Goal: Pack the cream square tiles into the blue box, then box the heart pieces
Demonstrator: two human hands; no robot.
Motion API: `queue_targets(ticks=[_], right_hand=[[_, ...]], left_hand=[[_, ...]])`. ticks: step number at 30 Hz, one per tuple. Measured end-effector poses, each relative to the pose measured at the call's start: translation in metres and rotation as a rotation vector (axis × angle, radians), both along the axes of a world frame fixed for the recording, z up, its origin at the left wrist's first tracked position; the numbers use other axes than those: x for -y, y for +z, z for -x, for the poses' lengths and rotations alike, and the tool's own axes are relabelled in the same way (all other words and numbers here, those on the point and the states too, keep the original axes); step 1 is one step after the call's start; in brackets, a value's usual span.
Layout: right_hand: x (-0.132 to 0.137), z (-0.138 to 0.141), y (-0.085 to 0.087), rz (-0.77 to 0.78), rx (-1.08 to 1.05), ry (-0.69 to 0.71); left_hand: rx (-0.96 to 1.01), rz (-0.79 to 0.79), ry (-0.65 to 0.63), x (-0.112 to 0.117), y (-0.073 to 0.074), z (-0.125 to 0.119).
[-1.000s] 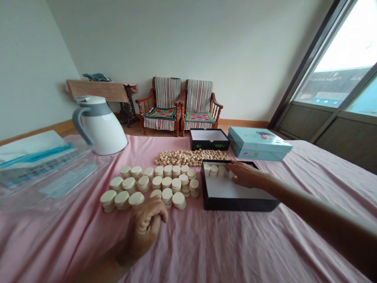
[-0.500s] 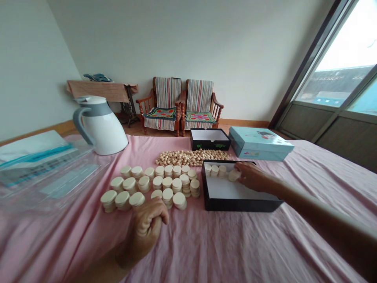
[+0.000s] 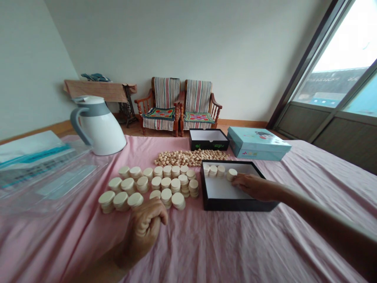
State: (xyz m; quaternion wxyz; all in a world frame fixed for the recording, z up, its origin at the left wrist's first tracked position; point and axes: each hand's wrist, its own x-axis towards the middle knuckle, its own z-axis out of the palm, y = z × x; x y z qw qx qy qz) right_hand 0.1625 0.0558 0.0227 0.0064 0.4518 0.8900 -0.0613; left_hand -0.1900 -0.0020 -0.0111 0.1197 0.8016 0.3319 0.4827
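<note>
Inside the black open box (image 3: 240,205), a short stack of pale round discs (image 3: 231,174) stands to the right of several similar stacks (image 3: 213,171) along the far left part. My right hand (image 3: 250,186) reaches into this box from the right, fingers stretched out. Its fingertips are at the lower right side of the separate stack, apparently touching it, not wrapped round it. On the pink cloth, rows of disc stacks (image 3: 127,184) stand left of the box. My left hand (image 3: 147,224) is curled in a fist just in front of the nearest row, partly covering one stack (image 3: 155,194).
Small light-brown wooden pieces (image 3: 188,158) lie heaped behind the stacks. Beyond them are a smaller black box (image 3: 209,145) and a light-blue box (image 3: 259,147). A white-and-grey jug (image 3: 106,129) and clear plastic packaging (image 3: 50,173) are on the left of the pink cloth (image 3: 206,243).
My right hand has come off the top of the separate disc stack and drawn down toward me, leaving the stack upright in the box. My left hand stays in place.
</note>
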Motion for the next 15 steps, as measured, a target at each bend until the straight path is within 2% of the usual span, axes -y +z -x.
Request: queue_targets(ticks=[3,15], right_hand=[[-0.005,0.001,-0.001,0.080,-0.031,-0.039],[-0.024,-0.002,-0.005,0.080,0.002,-0.172]], left_hand=[[-0.001,0.014,-0.008,0.000,-0.001,0.001],[-0.006,0.024,-0.002,0.002,-0.004,0.002]])
